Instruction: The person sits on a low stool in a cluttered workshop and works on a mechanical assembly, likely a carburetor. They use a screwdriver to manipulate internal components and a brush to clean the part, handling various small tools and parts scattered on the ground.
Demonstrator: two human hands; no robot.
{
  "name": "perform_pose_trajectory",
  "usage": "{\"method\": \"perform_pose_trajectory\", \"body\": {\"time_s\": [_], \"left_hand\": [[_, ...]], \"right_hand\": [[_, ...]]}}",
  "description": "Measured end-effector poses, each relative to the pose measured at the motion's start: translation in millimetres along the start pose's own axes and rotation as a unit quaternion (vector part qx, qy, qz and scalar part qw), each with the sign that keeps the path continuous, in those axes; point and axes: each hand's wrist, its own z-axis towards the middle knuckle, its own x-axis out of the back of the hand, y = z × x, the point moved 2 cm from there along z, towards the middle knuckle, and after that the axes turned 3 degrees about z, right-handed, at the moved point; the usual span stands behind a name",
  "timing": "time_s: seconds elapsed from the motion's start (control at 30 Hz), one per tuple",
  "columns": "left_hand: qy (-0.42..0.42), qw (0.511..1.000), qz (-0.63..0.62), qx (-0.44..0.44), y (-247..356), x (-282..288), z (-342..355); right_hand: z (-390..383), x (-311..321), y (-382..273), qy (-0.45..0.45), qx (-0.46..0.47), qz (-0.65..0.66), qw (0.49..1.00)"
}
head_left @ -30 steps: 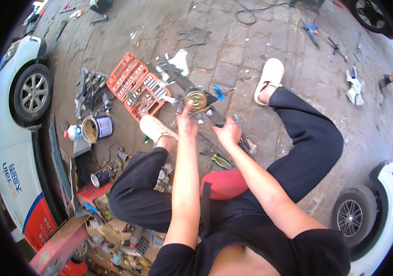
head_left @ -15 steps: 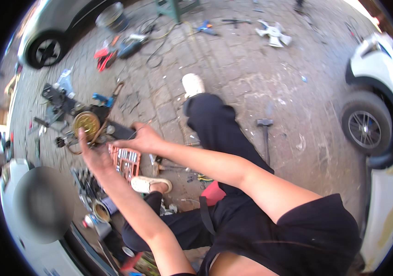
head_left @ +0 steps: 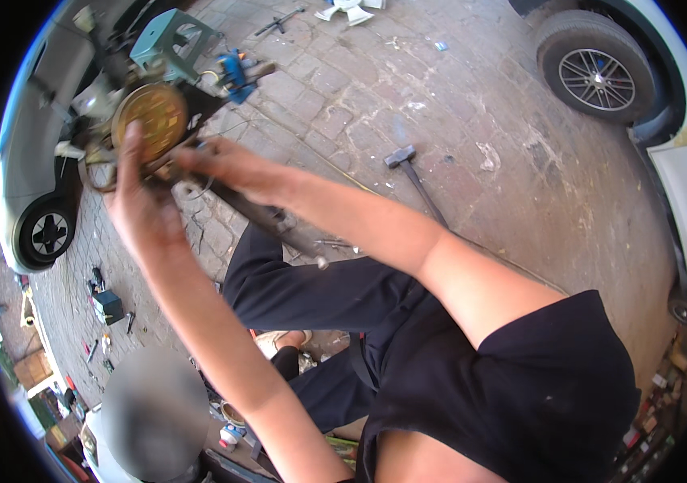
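Note:
A dark metal assembly with a round gold disc (head_left: 158,113), a blue fitting (head_left: 235,76) and a long bar (head_left: 259,217) hangs at the upper left, blurred. My left hand (head_left: 142,197) grips its lower left side, fingers curled round it and thumb lying against the disc. Just right of the disc, my right hand (head_left: 235,169) holds the assembly, its fingertips smeared by motion and partly hidden.
A sledgehammer (head_left: 416,181) lies on the paving. A green stool (head_left: 170,40) and a white fan (head_left: 347,10) are beyond it. Cars flank me, with wheels at left (head_left: 50,233) and right (head_left: 597,72). Small tools (head_left: 110,306) lie at lower left.
Both hands have raised the assembly from between my feet and swung it leftward. My view has turned and my right leg's position in the picture has shifted.

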Motion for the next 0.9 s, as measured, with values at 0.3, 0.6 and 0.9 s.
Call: {"method": "perform_pose_trajectory", "body": {"time_s": [0.3,0.6,0.9], "left_hand": [[-0.151,0.968,-0.110,0.169,-198,-135,-95],[-0.326,0.856,0.158,0.369,-306,-122,-187],[-0.165,0.929,-0.061,0.326,-187,-53,-102]], "right_hand": [[-194,204,-49,0.367,0.003,-0.196,0.909],[-395,319,-73,0.628,-0.062,-0.396,0.667],[-499,413,-93,0.633,-0.459,-0.515,0.351]]}}
